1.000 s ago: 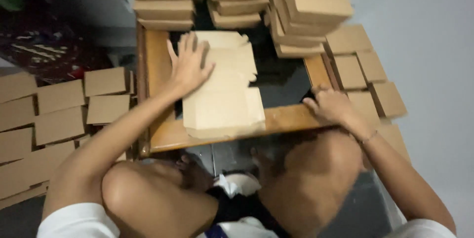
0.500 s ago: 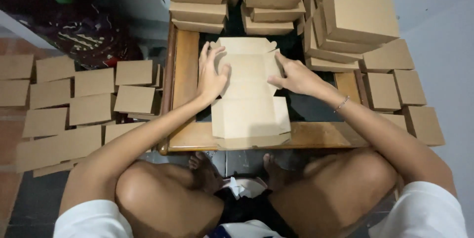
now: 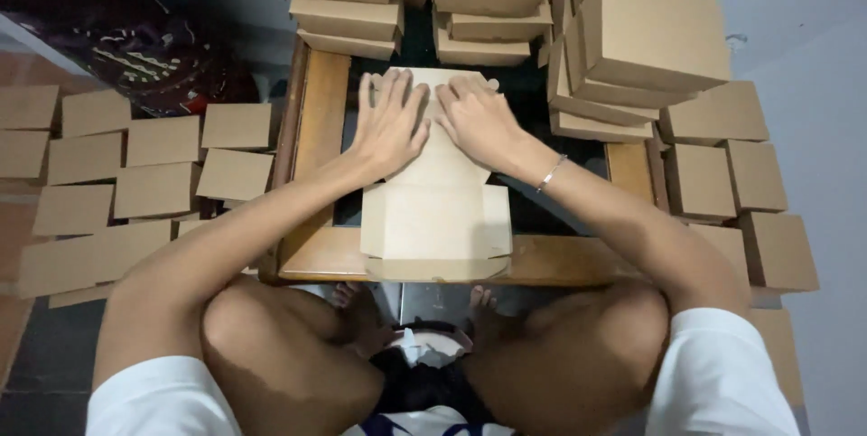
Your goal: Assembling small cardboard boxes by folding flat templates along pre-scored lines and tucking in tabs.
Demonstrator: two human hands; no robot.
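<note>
Low wooden table amid stacked boxes — both hands, left hand and right hand, press open-palmed on a flat cardboard sheet, gripping nothing; folding looks under way — lifting flaps next needs fingers under edges.

From my feed this reads as a home turned small packing workroom. I'm looking down at a low wooden table with a dark top, the person seated right at it, bare knees up and feet on a tiled floor. Folded brown cardboard boxes are stacked high along the far edge, more assembled ones line the right side, and flat ones cover the floor to the left. A dark patterned cloth lies beyond those.
</note>
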